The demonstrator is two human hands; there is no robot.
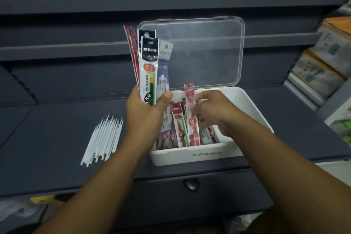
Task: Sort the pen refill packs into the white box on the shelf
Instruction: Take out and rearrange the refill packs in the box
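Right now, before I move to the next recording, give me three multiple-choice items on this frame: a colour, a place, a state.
1. The box is: A. white B. blue C. orange
2. The loose white refills lie: A. inside the box B. on the shelf left of the box C. on the floor
3. The lid is: A. shut B. open and upright C. taken off

Answers: A, its front wall is white; B, they rest on the dark shelf beside it; B, it stands behind the box.
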